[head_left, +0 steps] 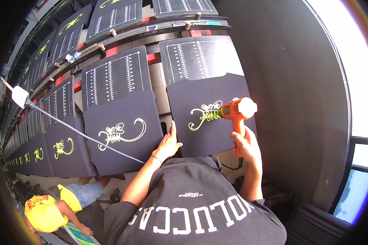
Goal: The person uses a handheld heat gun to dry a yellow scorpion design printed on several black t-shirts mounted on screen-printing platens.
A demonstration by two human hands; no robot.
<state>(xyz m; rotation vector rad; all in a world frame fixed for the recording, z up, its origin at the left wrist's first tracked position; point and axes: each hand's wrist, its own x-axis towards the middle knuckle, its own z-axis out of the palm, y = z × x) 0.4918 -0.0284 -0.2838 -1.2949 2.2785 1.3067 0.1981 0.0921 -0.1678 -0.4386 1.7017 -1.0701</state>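
My right hand point(245, 143) is wrapped round the handle of an orange heat gun point(237, 112). Its nozzle points left, over a yellow-green printed design point(206, 114) on a dark fabric piece point(208, 143). The gun's body hides the right part of that print. This fabric covers the lower half of a dark board with white ruler marks point(184, 57). At the near left edge of the fabric, my left hand point(169, 143) has its fingers stretched out and holds nothing. Whether it touches the fabric I cannot tell.
Left of it lies another covered board with a printed fabric piece point(122, 106), and several more curve away. A grey cable point(86, 134) crosses them from a white plug block point(20, 96). A metal rail point(131, 34) runs behind. A person in yellow point(49, 212) bends at lower left; a dark wall point(290, 102) stands right.
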